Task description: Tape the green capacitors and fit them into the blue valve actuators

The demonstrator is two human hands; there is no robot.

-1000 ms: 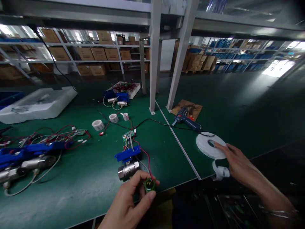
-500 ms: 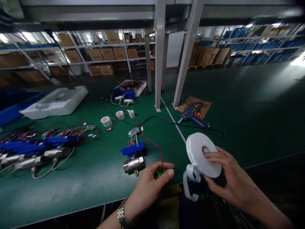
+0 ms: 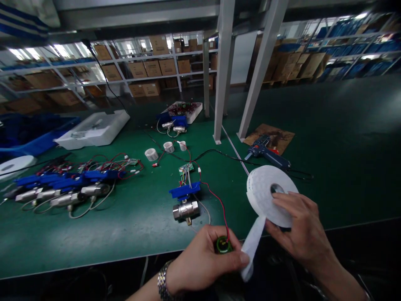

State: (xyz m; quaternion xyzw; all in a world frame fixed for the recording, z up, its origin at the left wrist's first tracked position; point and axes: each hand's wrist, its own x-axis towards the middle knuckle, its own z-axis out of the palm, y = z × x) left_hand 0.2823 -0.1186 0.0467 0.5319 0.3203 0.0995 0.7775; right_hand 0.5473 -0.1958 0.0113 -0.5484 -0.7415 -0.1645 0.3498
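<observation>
The left hand (image 3: pixel 203 263) grips a small green round part (image 3: pixel 223 244) at the desk (image 3: pixel 125 217) edge; the right hand (image 3: pixel 300 234) holds a white tape roll (image 3: pixel 263 192), its loose strip (image 3: pixel 252 248) touching the left thumb. Taping looks under way; next the strip needs pressing squarely onto the part.

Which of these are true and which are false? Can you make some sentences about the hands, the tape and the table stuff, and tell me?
1. The right hand holds a white tape roll. True.
2. The left hand holds a blue glue gun. False: it holds a small green round part; the glue gun lies on the table.
3. A red wire runs to the green part. True.
4. The tape roll lies flat on the table. False: it is held up.
</observation>
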